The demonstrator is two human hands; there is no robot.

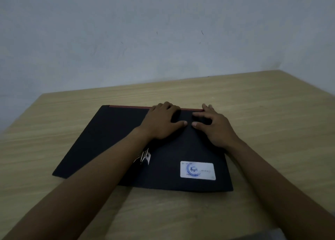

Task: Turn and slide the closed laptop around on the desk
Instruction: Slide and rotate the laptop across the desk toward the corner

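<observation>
A closed black laptop point(108, 140) lies flat on the wooden desk point(272, 113), its red-trimmed far edge toward the wall. A white sticker point(198, 170) sits near its front right corner, and a silver logo point(145, 156) shows partly under my left forearm. My left hand point(163, 122) rests palm down on the lid near the far edge, fingers curled over that edge. Beside it, my right hand point(215, 125) lies on the lid's far right corner with fingers spread, fingertips at the edge. The two thumbs almost touch.
A pale blue-grey wall point(163, 40) rises right behind the desk's far edge. The desk's left corner point(43, 95) is cut off at an angle. Bare wood surrounds the laptop on all sides. A grey shape point(262, 235) shows at the bottom right.
</observation>
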